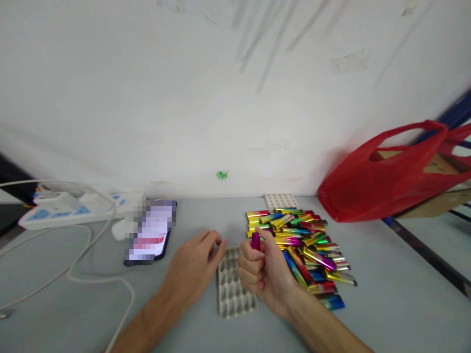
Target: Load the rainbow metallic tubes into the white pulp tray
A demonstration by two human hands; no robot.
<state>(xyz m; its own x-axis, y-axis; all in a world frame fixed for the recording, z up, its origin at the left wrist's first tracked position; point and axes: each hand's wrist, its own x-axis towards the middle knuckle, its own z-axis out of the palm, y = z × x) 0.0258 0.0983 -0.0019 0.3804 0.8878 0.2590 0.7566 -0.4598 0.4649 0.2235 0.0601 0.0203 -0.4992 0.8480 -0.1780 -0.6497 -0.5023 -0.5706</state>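
Observation:
My right hand [263, 267] is closed in a fist around a shiny magenta metal sleeve [255, 240], whose end sticks up above the curled fingers near the thumb. Under and beside that fist lies a pale grey moulded tray [237, 307] with rows of oval hollows. At the tray's left edge is my left hand [196, 262], its fingers curled in toward the thumb; whatever may be between them is hidden. A loose pile of glossy, many-coloured metal sleeves [305, 235] lies just behind and to the right of my right hand, partly covered by it.
A second pale tray [281, 200] lies against the wall behind the pile. On the left are a phone [152, 230], a white power strip [88, 211] and loose white cables [99, 281]. A red bag [386, 171] with cardboard inside is at the right.

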